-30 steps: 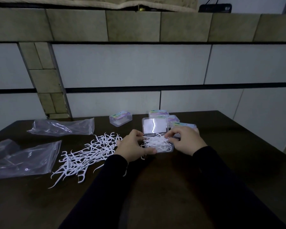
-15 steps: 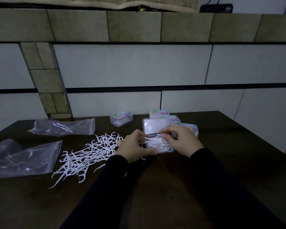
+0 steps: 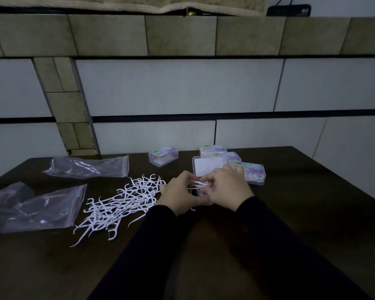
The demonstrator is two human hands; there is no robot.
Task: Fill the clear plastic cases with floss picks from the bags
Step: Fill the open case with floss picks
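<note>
Fingers first: both sets curled in, tips meeting over a small bunch of picks. Left hand pinches the bunch from the left side, right hand curls onto it from the right, thumbs low & near each other. Exact finger contact partly hidden by the knuckles. Bunch sits right at the open case, whose lid stands up just behind the hands; case base mostly hidden under them. Black sleeves run back toward the camera.

Out from there: loose pile of white picks just left of the left hand, spread on the dark table. Right of the hands, closed case w/ picks inside, touching the open one's side; two more cases stacked behind. Lone case further back, centre. Far left: two clear bags, near bag flat beside the pile, far bag behind it.
</note>
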